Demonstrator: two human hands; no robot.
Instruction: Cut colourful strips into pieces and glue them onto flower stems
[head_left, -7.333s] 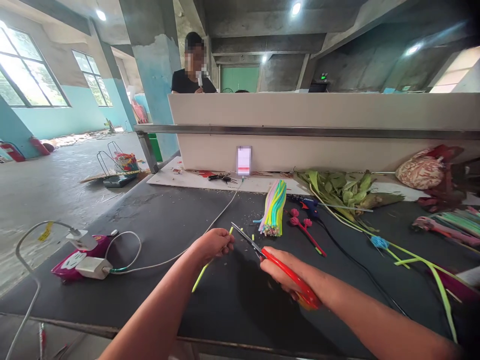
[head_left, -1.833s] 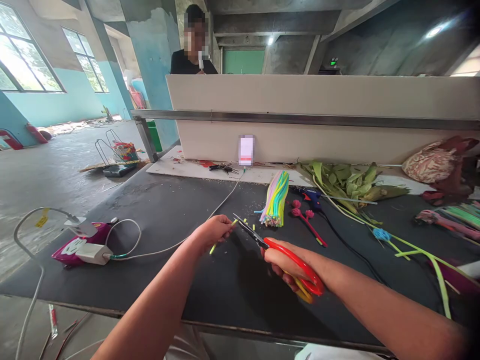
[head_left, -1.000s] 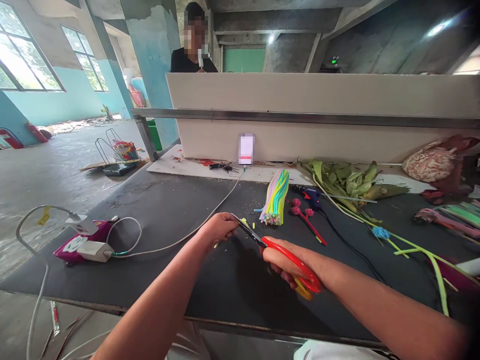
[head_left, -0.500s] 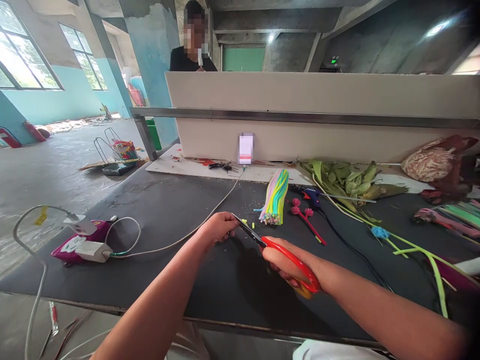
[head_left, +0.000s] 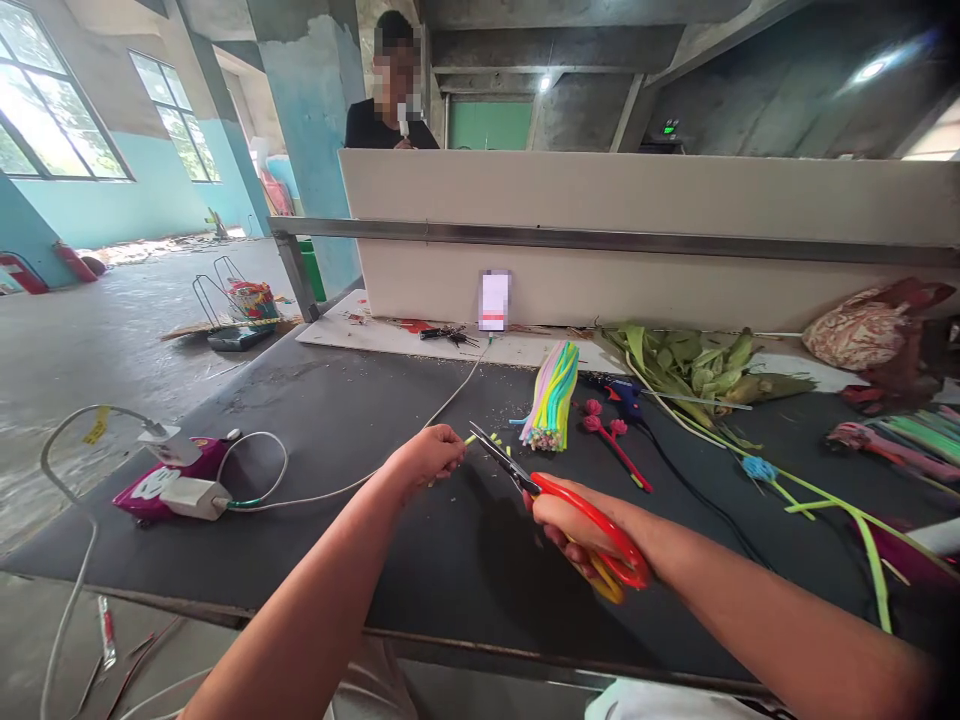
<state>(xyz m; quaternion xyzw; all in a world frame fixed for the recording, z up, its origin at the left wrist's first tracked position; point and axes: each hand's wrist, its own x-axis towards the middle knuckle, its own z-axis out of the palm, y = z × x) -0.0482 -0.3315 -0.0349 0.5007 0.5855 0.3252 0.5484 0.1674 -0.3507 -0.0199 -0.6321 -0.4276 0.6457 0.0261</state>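
My left hand (head_left: pixel 429 455) is closed in a pinch on a short yellow-green pipe cleaner (head_left: pixel 470 440), whose end sticks out past the fingertips. In my right hand (head_left: pixel 574 530) is a pair of scissors (head_left: pixel 517 472) with red and yellow handles. The scissor blades are parted and point toward the pipe cleaner, their tips close to its end. Just beyond the blades lies a bundle of pastel pipe cleaners (head_left: pixel 553 395) with small cut bits near it. To its right rests a pink stem with pink pompoms (head_left: pixel 617 452).
A blue glue gun (head_left: pixel 624 395) with a black cord lies right of the bundle. Leaves (head_left: pixel 709 365) and a bag (head_left: pixel 862 325) sit at the back right. A power strip (head_left: pixel 172 480) with cables occupies the left. A phone (head_left: pixel 494 300) leans on the board; a person stands behind it.
The scissor blades have opened and drawn slightly right, away from my left fingers. My left hand has shifted slightly left, and the yellow-green end now shows between fingers and blades.
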